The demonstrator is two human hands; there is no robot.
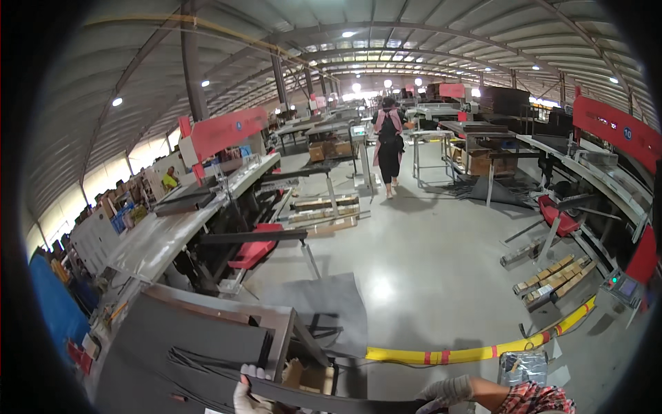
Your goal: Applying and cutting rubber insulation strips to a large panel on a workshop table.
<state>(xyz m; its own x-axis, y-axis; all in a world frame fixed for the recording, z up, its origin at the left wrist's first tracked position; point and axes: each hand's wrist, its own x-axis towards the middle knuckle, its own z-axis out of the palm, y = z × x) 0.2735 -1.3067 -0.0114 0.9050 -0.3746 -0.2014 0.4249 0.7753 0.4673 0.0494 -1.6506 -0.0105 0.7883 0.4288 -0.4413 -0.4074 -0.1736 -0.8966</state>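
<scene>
Two gloved hands at the frame's lower edge — left hand (246, 395), right hand (447, 392) — grip a long dark strip (331, 400), one toward each end, keeping it level.

Red rectangular signs hang over the left workbench (224, 131), along the right wall (617, 127) and far back in the hall (452, 90), while brown cardboard boxes sit by the middle tables (324, 150) and a small lit screen (626, 286) glows at right.
</scene>
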